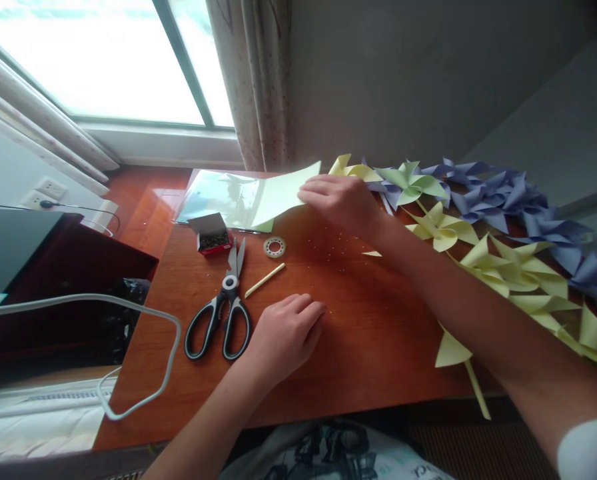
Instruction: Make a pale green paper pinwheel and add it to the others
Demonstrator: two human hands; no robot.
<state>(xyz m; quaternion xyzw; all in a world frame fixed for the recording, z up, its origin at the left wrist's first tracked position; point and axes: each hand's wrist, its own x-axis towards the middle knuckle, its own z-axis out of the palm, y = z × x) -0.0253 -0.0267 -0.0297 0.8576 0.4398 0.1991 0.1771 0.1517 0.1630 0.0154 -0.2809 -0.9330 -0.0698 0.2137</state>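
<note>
My right hand [336, 200] pinches the right edge of a pale green paper sheet [286, 192], which is lifted and bent at a slant. Beneath it lies a clear plastic packet [218, 193] with paper in it. My left hand [288, 330] rests on the table, fingers curled together, with nothing visible in them. To its left are black-handled scissors [228, 300], blades slightly parted. A yellow paper stick [264, 281] lies between the scissors and a small tape roll [274, 247]. Beside the scissor tips stands an opened red box [211, 235] of small dark pieces.
Yellow paper pinwheels [516, 267], a green pinwheel [411, 181] and purple pinwheels [503, 200] crowd the table's right side. Tiny scraps dot the wooden table [358, 347]. A white cable [171, 353] loops over its left edge. A window and curtain [263, 80] are behind.
</note>
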